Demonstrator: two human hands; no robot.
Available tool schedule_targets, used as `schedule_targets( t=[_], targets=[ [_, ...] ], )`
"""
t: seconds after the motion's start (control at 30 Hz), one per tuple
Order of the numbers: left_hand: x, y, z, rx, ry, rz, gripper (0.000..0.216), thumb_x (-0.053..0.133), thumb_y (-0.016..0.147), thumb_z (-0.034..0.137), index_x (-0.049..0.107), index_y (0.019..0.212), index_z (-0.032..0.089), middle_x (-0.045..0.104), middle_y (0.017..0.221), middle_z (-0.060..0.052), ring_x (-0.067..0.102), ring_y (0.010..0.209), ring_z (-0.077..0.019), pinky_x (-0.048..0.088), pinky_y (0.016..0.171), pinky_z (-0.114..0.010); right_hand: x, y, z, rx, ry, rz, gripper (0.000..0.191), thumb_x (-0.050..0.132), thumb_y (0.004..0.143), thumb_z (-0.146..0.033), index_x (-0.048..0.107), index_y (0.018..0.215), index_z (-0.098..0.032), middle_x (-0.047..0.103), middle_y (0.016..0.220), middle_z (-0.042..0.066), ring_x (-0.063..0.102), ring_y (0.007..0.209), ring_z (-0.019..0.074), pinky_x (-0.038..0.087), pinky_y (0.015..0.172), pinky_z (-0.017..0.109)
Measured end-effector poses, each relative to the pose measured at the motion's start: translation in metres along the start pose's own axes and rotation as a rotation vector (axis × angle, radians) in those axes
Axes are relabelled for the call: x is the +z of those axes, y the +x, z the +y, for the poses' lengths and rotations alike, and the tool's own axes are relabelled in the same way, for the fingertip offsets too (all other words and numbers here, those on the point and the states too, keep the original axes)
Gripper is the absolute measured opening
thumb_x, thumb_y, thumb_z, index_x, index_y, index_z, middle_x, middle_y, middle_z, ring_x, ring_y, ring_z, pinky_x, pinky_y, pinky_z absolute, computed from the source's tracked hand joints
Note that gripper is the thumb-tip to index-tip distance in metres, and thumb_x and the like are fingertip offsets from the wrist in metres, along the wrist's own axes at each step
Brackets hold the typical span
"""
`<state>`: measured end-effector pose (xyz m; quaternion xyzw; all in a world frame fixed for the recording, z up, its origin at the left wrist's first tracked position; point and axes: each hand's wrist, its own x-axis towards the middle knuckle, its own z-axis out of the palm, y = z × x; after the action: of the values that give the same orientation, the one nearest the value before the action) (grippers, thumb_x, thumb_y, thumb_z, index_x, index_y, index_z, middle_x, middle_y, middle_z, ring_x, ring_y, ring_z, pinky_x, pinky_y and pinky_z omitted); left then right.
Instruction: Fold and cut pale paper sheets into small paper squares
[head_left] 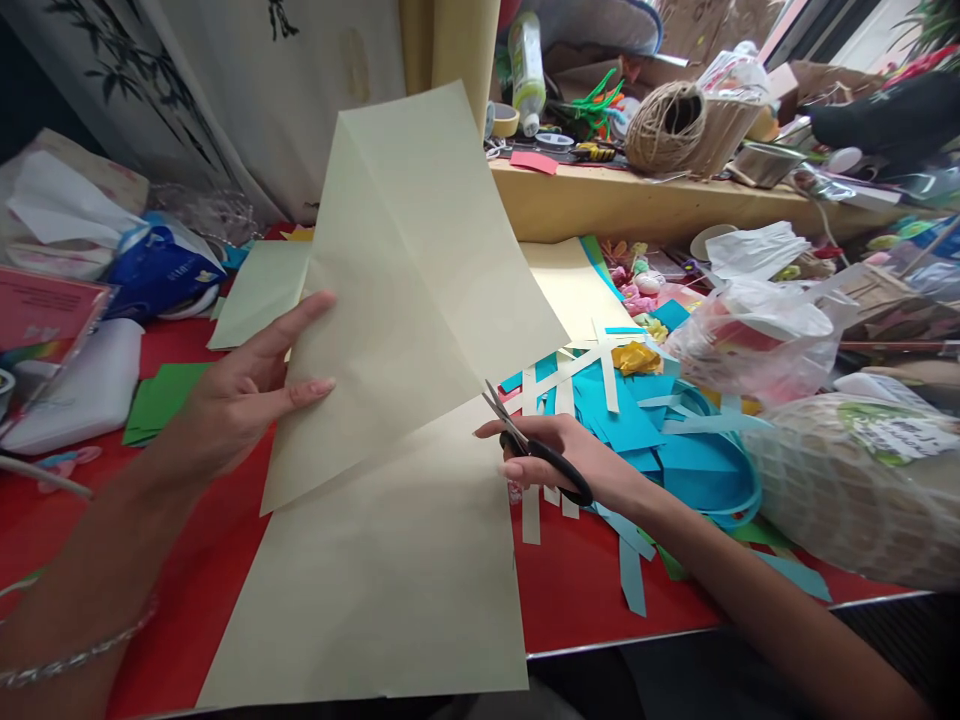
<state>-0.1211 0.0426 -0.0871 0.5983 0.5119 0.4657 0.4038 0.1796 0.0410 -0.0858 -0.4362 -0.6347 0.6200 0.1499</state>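
My left hand (251,390) holds up a folded cream paper sheet (405,300) by its left edge, fingers stretched along it and pinching it. The sheet is folded into a slanted triangular shape and tilts above a larger cream sheet (390,590) lying flat on the red table (577,590). My right hand (570,460) grips black-handled scissors (525,440), their blades slightly apart and pointing up-left at the lower right edge of the held sheet.
Blue and cream paper strips (637,420) lie piled right of the scissors. Plastic bags (757,330) and a netted bundle (847,490) crowd the right. Green paper (161,400), a white box (82,390) and a tissue pack (161,270) sit left. A twine ball (664,125) rests on the shelf behind.
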Motion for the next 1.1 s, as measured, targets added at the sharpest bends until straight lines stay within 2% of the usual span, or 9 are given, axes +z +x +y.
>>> schedule_targets(
  t=[0.3,0.5,0.73,0.9,1.1],
  targets=[
    [0.005,-0.002,0.000,0.054,-0.027,0.005,0.066,0.070,0.072,0.023,0.048,0.131,0.040,0.044,0.143,0.011,0.036,0.135,-0.0263,0.050,0.096,-0.034,0.002,-0.003,-0.005,-0.001,0.028,0.023,0.048,0.069,0.074,-0.044,0.061,0.113,-0.017,0.051,0.069,-0.003,0.052,0.062,0.0111,0.039,0.061,0.025],
    [0.003,0.000,-0.003,0.109,-0.075,-0.031,0.067,0.073,0.071,0.021,0.049,0.132,0.036,0.045,0.142,0.007,0.047,0.127,-0.0259,0.052,0.090,-0.032,0.003,-0.001,-0.001,-0.023,0.044,0.044,0.044,0.070,0.075,-0.042,0.063,0.111,-0.017,0.054,0.070,-0.003,0.051,0.062,0.0094,0.040,0.059,0.022],
    [0.005,0.000,-0.001,0.130,-0.085,-0.020,0.065,0.073,0.070,0.019,0.052,0.129,0.036,0.048,0.139,0.009,0.051,0.123,-0.0224,0.052,0.089,-0.027,0.006,0.000,0.005,-0.033,0.096,0.044,0.039,0.070,0.076,-0.040,0.064,0.107,-0.019,0.054,0.067,-0.003,0.055,0.060,0.0098,0.043,0.058,0.022],
    [0.005,-0.001,-0.002,0.123,-0.082,-0.016,0.067,0.073,0.071,0.019,0.050,0.130,0.038,0.049,0.138,0.009,0.053,0.122,-0.0224,0.053,0.088,-0.028,0.007,0.001,0.006,-0.046,0.089,0.079,0.031,0.071,0.074,-0.035,0.065,0.100,-0.020,0.053,0.063,-0.005,0.055,0.057,0.0095,0.042,0.060,0.023],
    [0.004,-0.001,-0.003,0.153,-0.061,-0.002,0.067,0.073,0.071,0.020,0.049,0.131,0.039,0.048,0.140,0.010,0.046,0.128,-0.0242,0.050,0.093,-0.031,0.011,0.003,0.009,-0.090,0.088,0.132,0.021,0.069,0.076,-0.036,0.065,0.088,-0.019,0.049,0.055,-0.005,0.049,0.050,0.0077,0.037,0.052,0.020]
  ],
)
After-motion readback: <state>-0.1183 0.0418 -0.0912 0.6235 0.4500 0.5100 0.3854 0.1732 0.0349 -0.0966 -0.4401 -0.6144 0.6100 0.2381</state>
